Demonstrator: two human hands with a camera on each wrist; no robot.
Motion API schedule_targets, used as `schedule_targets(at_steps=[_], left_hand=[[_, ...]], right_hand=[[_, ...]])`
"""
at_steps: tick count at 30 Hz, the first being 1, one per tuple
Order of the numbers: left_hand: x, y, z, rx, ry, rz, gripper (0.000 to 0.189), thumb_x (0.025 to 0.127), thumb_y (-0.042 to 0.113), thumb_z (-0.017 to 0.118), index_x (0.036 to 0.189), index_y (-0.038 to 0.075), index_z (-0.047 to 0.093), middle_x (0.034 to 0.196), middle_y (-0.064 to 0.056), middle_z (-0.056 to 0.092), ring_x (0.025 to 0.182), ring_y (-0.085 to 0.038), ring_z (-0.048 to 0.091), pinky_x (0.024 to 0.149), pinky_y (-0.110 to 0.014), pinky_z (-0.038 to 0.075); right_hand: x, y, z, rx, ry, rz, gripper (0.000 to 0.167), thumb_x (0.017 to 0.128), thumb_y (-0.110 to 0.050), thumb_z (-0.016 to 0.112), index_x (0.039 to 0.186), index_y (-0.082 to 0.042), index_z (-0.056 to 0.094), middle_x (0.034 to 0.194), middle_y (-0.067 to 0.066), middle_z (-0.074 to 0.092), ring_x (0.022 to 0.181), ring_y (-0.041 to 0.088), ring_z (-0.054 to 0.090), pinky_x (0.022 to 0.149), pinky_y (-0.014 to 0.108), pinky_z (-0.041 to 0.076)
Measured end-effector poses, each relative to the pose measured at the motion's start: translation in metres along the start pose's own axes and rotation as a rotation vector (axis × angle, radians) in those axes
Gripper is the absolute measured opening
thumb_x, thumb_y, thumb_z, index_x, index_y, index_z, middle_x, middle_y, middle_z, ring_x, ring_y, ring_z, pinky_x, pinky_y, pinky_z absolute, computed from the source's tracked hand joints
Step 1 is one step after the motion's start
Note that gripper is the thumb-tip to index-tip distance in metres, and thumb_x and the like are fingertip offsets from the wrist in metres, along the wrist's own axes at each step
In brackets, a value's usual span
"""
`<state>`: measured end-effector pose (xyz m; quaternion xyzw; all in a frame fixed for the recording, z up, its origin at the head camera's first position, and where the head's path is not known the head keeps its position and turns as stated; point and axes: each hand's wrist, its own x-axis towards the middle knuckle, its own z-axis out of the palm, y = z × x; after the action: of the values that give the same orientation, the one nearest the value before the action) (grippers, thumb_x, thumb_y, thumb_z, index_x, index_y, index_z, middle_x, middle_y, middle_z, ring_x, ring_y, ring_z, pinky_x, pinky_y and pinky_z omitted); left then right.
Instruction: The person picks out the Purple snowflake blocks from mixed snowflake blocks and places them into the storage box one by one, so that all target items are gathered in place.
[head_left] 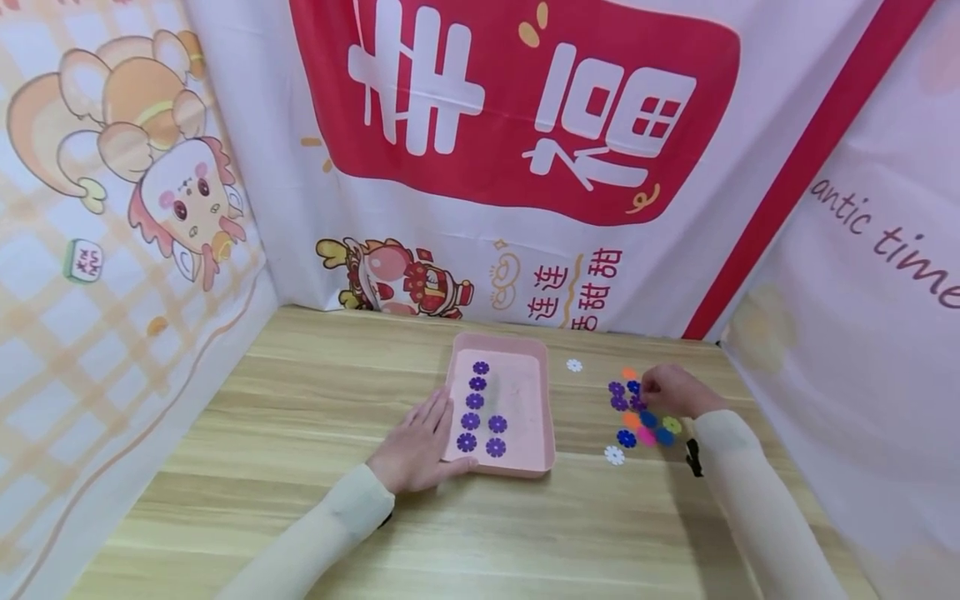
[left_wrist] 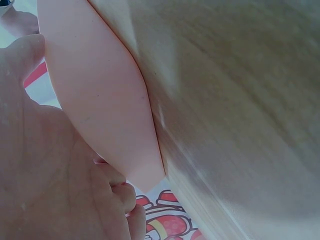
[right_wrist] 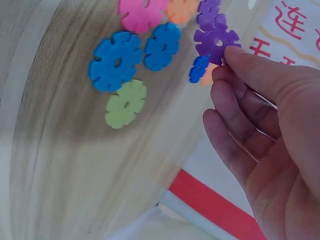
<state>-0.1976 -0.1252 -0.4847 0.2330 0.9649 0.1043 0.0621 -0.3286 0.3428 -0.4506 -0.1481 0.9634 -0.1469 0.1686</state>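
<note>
My left hand [head_left: 412, 446] rests at the near left corner of a pink tray [head_left: 551, 442], fingers straight along its left side and thumb at the near rim. The left wrist view shows the thumb touching the tray's wall [left_wrist: 100, 95] from close up. Inside the tray lie several purple snowflake discs [head_left: 473, 401] in two columns. Over a loose pile of snowflake discs at the right, my right hand [head_left: 675, 392] pinches a purple snowflake disc [right_wrist: 216, 42] between thumb and forefinger. Blue discs [right_wrist: 116, 62] and a yellow-green disc [right_wrist: 126, 104] lie near it on the table.
A white disc [head_left: 573, 365] lies right of the tray, and another white disc [head_left: 614, 455] lies at the pile's near edge. Printed cloth hangs behind the wooden table [head_left: 300, 417] and along both sides.
</note>
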Motion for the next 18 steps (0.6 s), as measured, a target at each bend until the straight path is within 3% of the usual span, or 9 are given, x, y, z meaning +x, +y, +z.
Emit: schedule_targets(at_steps=[11, 18], left_hand=[[0.001, -0.002, 0.001, -0.009, 0.005, -0.005, 0.106, 0.100, 0.073, 0.049, 0.164, -0.007, 0.023, 0.177, -0.025, 0.009, 0.165, -0.042, 0.013, 0.135, -0.055, 0.020], [0.001, 0.001, -0.002, 0.008, -0.015, -0.009, 0.107, 0.100, 0.075, 0.045, 0.165, -0.006, 0.022, 0.177, -0.024, 0.009, 0.165, -0.040, 0.013, 0.135, -0.054, 0.018]], right_hand=[[-0.005, -0.033, -0.019, -0.042, 0.069, -0.179, 0.013, 0.102, -0.009, 0.067, 0.099, -0.002, 0.077, 0.088, 0.008, 0.075, 0.080, 0.021, 0.068, 0.075, 0.037, 0.062], [-0.004, -0.071, -0.031, -0.098, 0.017, -0.195, 0.011, 0.104, -0.014, 0.067, 0.101, -0.009, 0.077, 0.092, 0.003, 0.075, 0.079, 0.013, 0.062, 0.079, 0.035, 0.062]])
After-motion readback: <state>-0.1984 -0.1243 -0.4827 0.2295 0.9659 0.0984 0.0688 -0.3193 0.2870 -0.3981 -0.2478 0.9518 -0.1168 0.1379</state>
